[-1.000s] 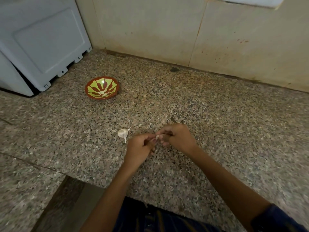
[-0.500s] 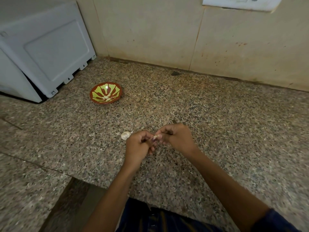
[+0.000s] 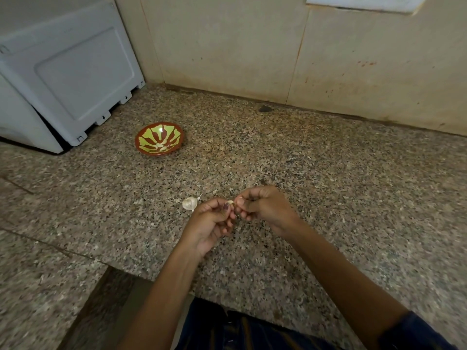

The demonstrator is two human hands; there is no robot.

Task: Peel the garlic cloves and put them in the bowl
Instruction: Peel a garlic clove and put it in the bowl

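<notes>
Both hands sat in much the same spot on the worktop as half a second earlier, working the same clove; the left thumb had shifted slightly and more of the pale clove showed between the fingertips. Camera had tilted, so the bowl appeared a little nearer.

Garlic clove (image 3: 230, 202) was held between the two hands, above the worktop's middle, toward its near edge. Left hand (image 3: 211, 219) had fingers curled, thumb and fingertips pinching the clove's left end. Right hand (image 3: 262, 205) was likewise curled, thumb and forefinger nipping the right end, apparently picking at the skin. How much skin remained could not be told; the clove was mostly hidden.

Second garlic piece (image 3: 190, 203), white and still in papery skin, lay on the worktop (image 3: 328, 198) just beside the left hand's knuckles. Bowl (image 3: 159, 139), red-brown with a yellow-green pattern, stood well apart toward the far left corner, near a grey appliance (image 3: 70, 79). A few pale pieces, probably peeled cloves, lay in it.

Judgement: peeling step in progress, task partly done.

Risks: the clove was small and the grip was by fingertips only, so a hard pull on the skin could flick it out onto the worktop or over the near edge. The left hand could also nudge the unpeeled piece aside.
</notes>
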